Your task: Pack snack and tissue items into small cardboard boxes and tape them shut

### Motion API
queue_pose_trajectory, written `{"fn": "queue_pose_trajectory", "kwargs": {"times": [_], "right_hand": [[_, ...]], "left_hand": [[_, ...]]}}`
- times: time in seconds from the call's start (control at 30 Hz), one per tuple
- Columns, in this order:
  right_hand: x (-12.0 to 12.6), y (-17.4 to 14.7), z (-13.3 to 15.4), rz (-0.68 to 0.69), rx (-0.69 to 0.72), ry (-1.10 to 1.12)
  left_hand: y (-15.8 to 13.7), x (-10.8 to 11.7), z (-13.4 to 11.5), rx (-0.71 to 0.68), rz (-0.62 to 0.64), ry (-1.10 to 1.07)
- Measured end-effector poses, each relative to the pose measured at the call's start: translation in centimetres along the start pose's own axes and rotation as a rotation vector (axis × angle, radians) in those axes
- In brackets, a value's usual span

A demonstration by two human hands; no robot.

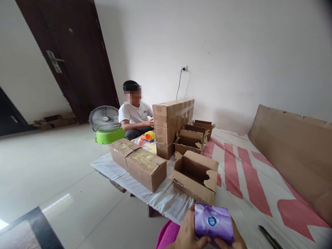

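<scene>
Between my two hands is a purple plastic-wrapped pack (214, 223) with a round blue and white logo. My left hand (187, 230) grips its left side, thumb along the lower edge. On the right side my right hand (236, 237) closes round it, partly hidden behind the pack. Just beyond them an open cardboard box (193, 186) sits on the cloth-covered table, its flaps folded out. To its left lie taped, closed cardboard boxes (146, 166). A dark slim tool (268, 235), perhaps a cutter, rests to the right of my right hand.
Stacked closed boxes (167, 119) stand mid-table, with open boxes (190, 138) beside them. A person (135, 114) sits behind the stack near an orange-yellow tape dispenser (148, 136). A fan (104, 118) and green tub (109, 135) are on the floor. A large cardboard sheet (290, 145) leans at right.
</scene>
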State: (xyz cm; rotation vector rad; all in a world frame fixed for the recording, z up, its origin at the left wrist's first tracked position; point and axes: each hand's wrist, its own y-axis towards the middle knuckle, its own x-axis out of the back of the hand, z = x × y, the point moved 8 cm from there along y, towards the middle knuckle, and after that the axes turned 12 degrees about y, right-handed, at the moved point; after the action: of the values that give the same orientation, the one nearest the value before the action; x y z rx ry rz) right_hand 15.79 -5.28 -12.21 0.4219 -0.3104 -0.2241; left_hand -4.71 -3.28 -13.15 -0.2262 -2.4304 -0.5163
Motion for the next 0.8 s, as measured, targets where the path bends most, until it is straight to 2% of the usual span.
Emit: {"fn": "queue_pose_trajectory", "kwargs": {"times": [0.13,0.23,0.33,0.4,0.5,0.6,0.7,0.8], "right_hand": [[-3.6,2.2,-1.2,0.014,0.014,-0.013],[-7.0,5.2,-1.4,0.115,-0.050,0.086],[-10.3,8.4,-1.3,0.203,-0.104,0.216],[-11.9,10.3,-1.2,0.195,-0.081,0.189],[-13.1,11.8,-1.4,0.110,-0.013,0.106],[-13.4,11.8,-2.1,0.061,0.043,0.073],[-12.9,11.3,-3.0,0.010,0.064,0.045],[-12.8,11.1,-3.4,0.001,0.076,0.023]], "left_hand": [[0.6,3.2,2.4,0.205,-0.098,0.014],[1.7,4.6,4.2,0.352,-0.183,0.033],[4.0,5.9,5.5,0.397,-0.229,0.042],[5.9,7.0,6.4,0.422,-0.257,0.048],[8.6,8.3,7.9,0.483,-0.269,0.029],[10.1,9.1,9.2,0.491,-0.287,-0.050],[9.7,9.8,10.2,0.482,-0.350,-0.058],[8.1,10.5,11.2,0.557,-0.407,-0.005]]}}
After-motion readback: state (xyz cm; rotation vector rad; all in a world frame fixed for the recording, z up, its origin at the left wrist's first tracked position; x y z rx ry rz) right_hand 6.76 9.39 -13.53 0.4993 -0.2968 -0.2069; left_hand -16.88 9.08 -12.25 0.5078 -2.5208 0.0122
